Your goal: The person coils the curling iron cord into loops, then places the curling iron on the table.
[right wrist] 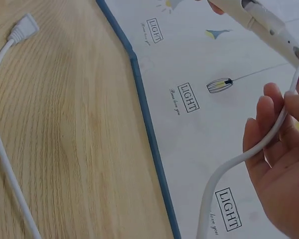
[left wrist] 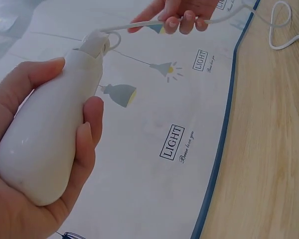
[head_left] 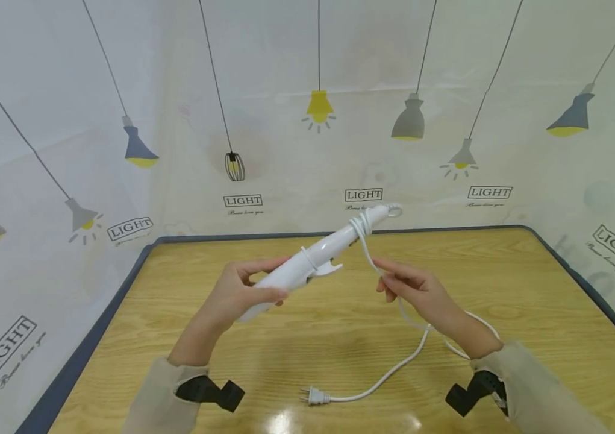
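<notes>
White wand (head_left: 330,248) tilts above the wooden counter (head_left: 177,289) | my left grip (head_left: 239,292) holds it, my right grip (head_left: 418,290) pinches the cord (right wrist: 205,204) | slackening tension could, I judge, loosen the tip coils (head_left: 361,224)

I see a wood-grain counter (head_left: 269,355), a white two-pronged plug (head_left: 318,396) and part of its cord (head_left: 394,370) lying on it.

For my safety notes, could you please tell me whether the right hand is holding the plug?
No, the right hand pinches the cord; the plug lies on the tabletop.
</notes>
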A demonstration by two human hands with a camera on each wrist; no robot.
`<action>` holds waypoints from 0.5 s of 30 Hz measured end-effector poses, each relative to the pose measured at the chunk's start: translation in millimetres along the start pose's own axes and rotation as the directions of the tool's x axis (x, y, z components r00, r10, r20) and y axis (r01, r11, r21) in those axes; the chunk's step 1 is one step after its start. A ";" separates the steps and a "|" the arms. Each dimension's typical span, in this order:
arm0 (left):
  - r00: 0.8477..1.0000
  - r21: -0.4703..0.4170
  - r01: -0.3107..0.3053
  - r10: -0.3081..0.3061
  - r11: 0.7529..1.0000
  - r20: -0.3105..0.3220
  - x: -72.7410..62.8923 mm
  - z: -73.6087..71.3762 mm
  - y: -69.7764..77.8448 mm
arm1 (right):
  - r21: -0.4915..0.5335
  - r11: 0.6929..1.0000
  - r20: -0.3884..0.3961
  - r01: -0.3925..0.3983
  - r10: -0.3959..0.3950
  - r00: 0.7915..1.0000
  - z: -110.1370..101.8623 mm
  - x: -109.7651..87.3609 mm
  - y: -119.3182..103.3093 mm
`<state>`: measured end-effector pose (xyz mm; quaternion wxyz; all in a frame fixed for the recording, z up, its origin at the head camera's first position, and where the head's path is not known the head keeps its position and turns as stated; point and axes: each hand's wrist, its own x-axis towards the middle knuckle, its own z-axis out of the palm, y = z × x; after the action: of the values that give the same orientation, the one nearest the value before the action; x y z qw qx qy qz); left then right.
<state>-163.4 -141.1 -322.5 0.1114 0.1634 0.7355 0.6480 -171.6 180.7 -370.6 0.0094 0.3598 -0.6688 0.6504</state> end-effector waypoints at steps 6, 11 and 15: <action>0.995 -0.007 -0.054 0.054 0.999 0.086 -1.6 2.1 2.1 | 0.127 0.976 -0.038 -0.179 0.185 0.982 -7.5 -1.1 13.7; 0.980 -0.009 -0.118 0.117 0.993 0.163 -3.2 3.9 3.4 | 0.090 0.951 -0.078 -0.295 0.302 0.950 -13.2 1.0 22.0; 0.964 -0.033 -0.150 0.153 0.988 0.216 -5.2 4.8 3.2 | 0.065 0.928 -0.112 -0.366 0.371 0.922 -20.3 4.6 26.4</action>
<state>-156.5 -138.3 -320.2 0.1428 0.2882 0.6988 0.6389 -197.3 193.6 -388.0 -0.0799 0.1871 -0.7086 0.6756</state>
